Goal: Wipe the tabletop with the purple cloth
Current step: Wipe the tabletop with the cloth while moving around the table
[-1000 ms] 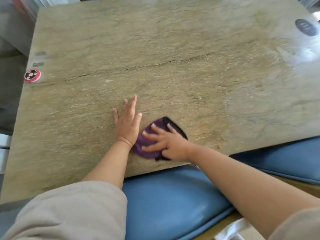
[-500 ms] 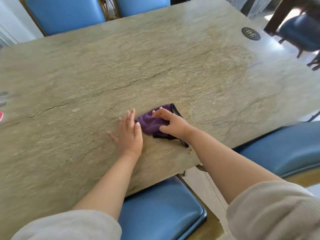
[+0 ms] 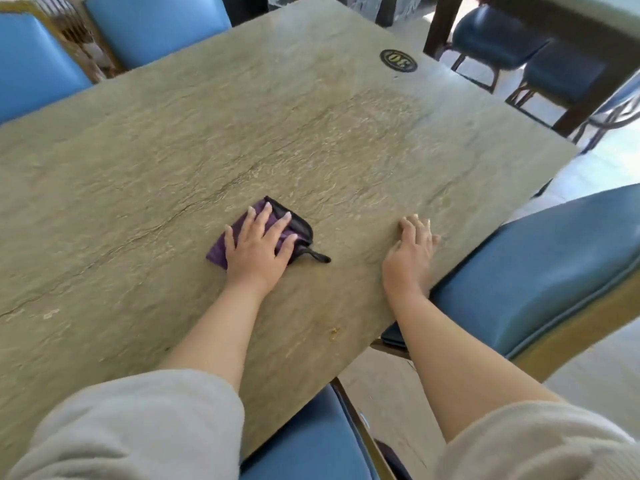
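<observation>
On the stone tabletop (image 3: 311,140) the left hand (image 3: 258,245) presses flat the purple cloth (image 3: 221,249), seemingly long toward far-right; right hand (image 3: 410,258) rests flat

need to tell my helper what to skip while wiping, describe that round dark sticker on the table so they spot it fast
Start at the large greenish stone-patterned tabletop and look to its far right corner, well beyond the folded purple cloth. There sits a small oval black sticker with a pale rim and pale digits. It is the only dark mark on that surface and lies flat.
</observation>
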A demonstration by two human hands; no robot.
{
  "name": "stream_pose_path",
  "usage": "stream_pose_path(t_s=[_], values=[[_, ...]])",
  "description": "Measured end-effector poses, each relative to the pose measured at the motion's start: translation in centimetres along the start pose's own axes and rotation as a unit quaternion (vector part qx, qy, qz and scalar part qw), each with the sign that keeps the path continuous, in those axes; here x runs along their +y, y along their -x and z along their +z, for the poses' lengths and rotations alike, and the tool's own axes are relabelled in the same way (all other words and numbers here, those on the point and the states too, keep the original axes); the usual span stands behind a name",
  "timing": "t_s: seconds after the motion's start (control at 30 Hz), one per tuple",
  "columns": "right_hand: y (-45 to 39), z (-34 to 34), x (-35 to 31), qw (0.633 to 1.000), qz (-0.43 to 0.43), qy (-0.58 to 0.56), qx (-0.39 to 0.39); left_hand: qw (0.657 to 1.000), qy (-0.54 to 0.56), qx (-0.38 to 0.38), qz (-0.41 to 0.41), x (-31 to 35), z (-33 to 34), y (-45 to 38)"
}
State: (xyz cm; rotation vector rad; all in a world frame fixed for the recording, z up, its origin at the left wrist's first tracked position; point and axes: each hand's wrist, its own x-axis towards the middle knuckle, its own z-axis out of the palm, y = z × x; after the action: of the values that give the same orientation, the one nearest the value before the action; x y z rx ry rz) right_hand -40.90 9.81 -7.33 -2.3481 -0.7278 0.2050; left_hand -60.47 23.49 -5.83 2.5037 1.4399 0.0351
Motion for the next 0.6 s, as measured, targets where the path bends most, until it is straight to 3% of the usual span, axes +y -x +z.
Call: stream_pose_path(t_s=[0.07,0.13,0.27,0.37,0.47,0.6], values=[[-0.1,0.5,0.3,1.0,-0.004,0.019,0.014,0.999,0.019,-0.023,-0.034,2.2,-0.2,-4.3],[-0.4,0.8,0.5,0.999,-0.011,0.023,0.029,0.999,0.029,-0.036,-0.02,5.1,0.2,-7.3],[-0.5,1.0,0.9,0.998,-0.022,0.003,0.062,0.988,0.033,-0.029,0.147,8.6,1.8,-5.1],[-0.5,1.1,0.8,0.996,-0.032,-0.009,0.079,0.968,0.034,-0.014,0.247,6.4,2.4,0.3],[-0.3,0.9,0.6,0.998,-0.032,-0.007,0.061,0.979,0.014,-0.013,0.205,2.5,1.7,1.6],[-0.3,0.7,0.6,0.998,-0.031,-0.006,0.055,0.998,0.017,0.004,0.061,2.7,0.9,-3.3]])
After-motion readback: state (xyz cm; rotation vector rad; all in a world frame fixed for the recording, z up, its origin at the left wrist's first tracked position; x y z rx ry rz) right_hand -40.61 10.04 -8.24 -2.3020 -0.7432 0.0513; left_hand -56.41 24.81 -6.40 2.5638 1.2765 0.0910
